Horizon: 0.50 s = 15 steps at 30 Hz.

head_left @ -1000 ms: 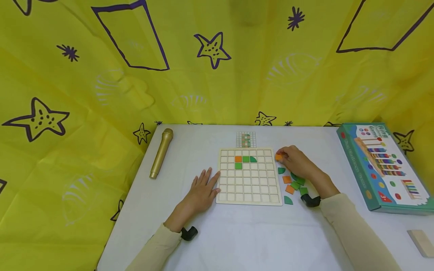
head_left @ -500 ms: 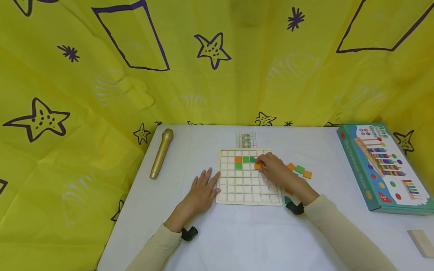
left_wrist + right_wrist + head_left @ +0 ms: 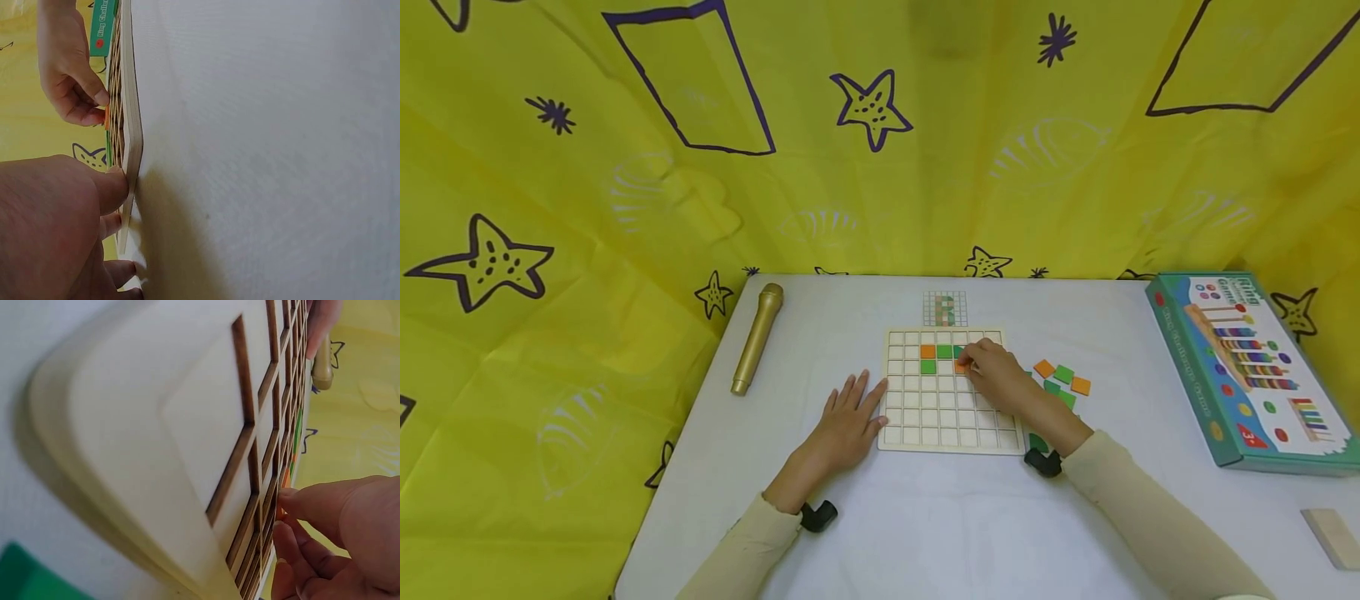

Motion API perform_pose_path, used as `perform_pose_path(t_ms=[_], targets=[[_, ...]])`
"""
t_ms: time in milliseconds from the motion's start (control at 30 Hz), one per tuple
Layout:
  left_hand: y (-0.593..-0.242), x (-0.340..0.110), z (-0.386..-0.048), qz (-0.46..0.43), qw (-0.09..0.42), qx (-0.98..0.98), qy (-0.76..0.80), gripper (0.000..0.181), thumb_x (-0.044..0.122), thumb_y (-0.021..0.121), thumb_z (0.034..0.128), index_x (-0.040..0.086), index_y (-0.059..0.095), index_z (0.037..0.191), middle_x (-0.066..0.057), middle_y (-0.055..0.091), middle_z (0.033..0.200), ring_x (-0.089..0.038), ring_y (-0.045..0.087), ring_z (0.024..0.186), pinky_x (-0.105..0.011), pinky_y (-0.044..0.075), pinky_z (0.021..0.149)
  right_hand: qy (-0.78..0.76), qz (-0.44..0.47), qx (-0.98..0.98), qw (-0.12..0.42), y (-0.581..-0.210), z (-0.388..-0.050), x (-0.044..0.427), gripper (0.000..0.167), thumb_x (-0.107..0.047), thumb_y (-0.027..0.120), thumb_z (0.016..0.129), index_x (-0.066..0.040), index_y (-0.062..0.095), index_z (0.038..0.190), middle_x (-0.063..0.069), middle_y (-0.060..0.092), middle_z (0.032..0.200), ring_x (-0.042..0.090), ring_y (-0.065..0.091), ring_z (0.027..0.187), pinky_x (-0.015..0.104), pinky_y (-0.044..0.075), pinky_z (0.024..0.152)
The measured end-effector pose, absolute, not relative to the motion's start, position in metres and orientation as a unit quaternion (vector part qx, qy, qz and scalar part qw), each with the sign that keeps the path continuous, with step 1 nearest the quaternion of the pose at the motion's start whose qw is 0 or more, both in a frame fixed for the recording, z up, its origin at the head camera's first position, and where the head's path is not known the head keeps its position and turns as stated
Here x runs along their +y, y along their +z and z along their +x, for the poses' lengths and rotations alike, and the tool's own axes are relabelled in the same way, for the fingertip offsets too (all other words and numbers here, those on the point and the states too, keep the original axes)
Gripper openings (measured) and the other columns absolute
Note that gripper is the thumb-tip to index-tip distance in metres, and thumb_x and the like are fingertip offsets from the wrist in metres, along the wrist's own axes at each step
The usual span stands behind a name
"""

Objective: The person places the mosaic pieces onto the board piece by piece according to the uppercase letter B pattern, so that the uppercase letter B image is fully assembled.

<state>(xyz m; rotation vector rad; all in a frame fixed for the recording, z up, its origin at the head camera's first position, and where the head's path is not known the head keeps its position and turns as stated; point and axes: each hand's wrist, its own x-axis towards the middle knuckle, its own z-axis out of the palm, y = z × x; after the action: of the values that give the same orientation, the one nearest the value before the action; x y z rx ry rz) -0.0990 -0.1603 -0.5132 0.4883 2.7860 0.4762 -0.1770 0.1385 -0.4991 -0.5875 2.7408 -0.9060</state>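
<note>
A pale wooden grid board (image 3: 947, 421) lies mid-table. In its upper cells sit an orange square tile (image 3: 928, 352), two green square tiles (image 3: 944, 352) and a dark green quarter-circle tile (image 3: 958, 352), partly covered by fingers. My right hand (image 3: 1003, 379) pinches another orange square tile (image 3: 959, 367) at the cell below the quarter-circle; whether it lies flat is hidden. The left wrist view also shows this orange tile (image 3: 107, 117) between thumb and fingers. Spread and fairly straight, my left hand (image 3: 842, 429) touches the board's left edge with thumb and index finger.
Loose orange tiles (image 3: 1080, 386) and green tiles (image 3: 1063, 374) lie right of the board, some hidden by my right arm. A small pattern card (image 3: 945, 308) lies behind it. A gold microphone (image 3: 757, 337) is at left, a game box (image 3: 1262, 367) and wooden block (image 3: 1330, 537) at right.
My right hand has carried the orange tile leftward from beside the board to a cell under the quarter-circle. Some loose tiles shifted as it moved. The left hand stays put.
</note>
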Motion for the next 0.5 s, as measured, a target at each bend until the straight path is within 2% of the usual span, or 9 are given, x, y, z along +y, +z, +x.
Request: perform_pose_path(t_ms=[233,367,500], targets=[[-0.511,-0.161,-0.098,0.171,0.137,0.962,0.166,0.062,0.041,0.042,0.1146,0.019,0.025,0.17,-0.019,0.012,0.176,-0.042,0.009,0.163,-0.066,0.016,0.126,-0.283,-0.204,0.934,0.071,-0.499,-0.175,0.14,0.017,-0.006,0.067,0.103,-0.003,0.073,0.119,0.016,0.062,0.124,0.038,0.059,0.119,0.056,0.048,0.102],[-0.51,-0.16,-0.097,0.171,0.135,0.961,0.172,0.061,0.04,0.042,0.1147,0.019,0.025,0.17,-0.019,0.012,0.176,-0.042,0.009,0.163,-0.066,0.015,0.127,-0.284,-0.189,0.936,0.08,-0.497,-0.175,0.15,0.02,-0.013,0.07,0.103,-0.006,0.072,0.122,0.013,0.059,0.125,0.035,0.057,0.119,0.054,0.045,0.101],[-0.509,-0.16,-0.097,0.171,0.134,0.961,0.174,0.061,0.04,0.042,0.1148,0.019,0.026,0.17,-0.019,0.012,0.176,-0.042,0.009,0.163,-0.066,0.014,0.127,-0.276,-0.169,0.942,0.086,-0.492,-0.178,0.171,0.026,-0.015,0.071,0.103,-0.004,0.069,0.126,0.018,0.059,0.127,0.039,0.055,0.12,0.058,0.043,0.1]])
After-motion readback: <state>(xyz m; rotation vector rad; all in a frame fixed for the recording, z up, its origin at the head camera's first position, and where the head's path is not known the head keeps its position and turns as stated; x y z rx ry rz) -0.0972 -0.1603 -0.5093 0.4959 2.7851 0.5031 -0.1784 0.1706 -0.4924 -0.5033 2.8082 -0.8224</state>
